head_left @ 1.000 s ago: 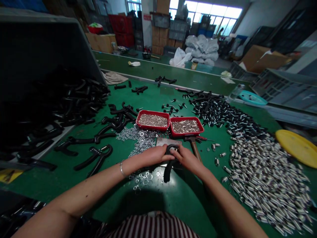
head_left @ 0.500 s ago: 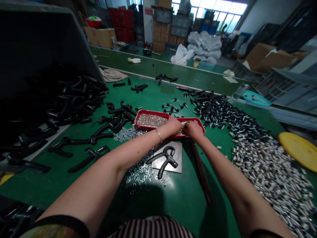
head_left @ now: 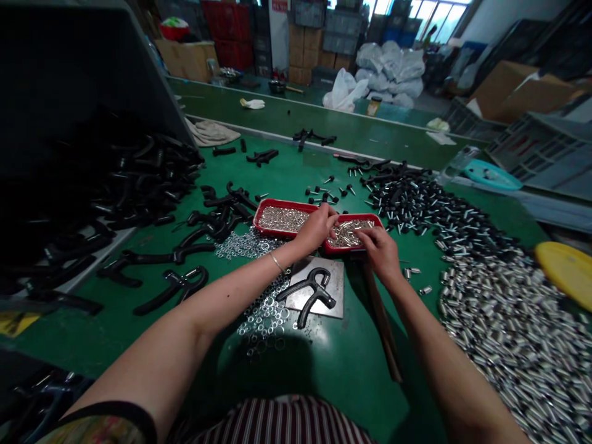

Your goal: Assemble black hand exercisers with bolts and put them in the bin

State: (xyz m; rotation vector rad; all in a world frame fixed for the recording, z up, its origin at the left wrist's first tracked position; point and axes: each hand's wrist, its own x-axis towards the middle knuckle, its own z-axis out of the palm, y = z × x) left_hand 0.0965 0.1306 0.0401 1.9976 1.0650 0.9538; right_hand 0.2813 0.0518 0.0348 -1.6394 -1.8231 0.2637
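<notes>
My left hand (head_left: 318,226) reaches between the two red trays, its fingers curled in a pinch at the edge of the right red tray (head_left: 375,220) of small metal sleeves. What it pinches is too small to make out. My right hand (head_left: 381,250) rests at that tray's near edge with bent fingers over the sleeves. A black hand-grip exerciser (head_left: 309,290) lies free on a grey metal plate (head_left: 335,295) just below both hands. The left red tray (head_left: 267,229) holds small silver parts.
Loose washers (head_left: 263,314) lie left of the plate. A hammer handle (head_left: 383,327) runs toward me on the right. Black grip handles (head_left: 139,185) pile up at the left, black-capped pins (head_left: 416,206) and silver sleeves (head_left: 499,333) at the right. A yellow disc (head_left: 564,268) sits far right.
Both hands let go of the black exerciser, which now lies on the plate, and moved up to the right red tray. My right hand has since drawn back slightly toward me.
</notes>
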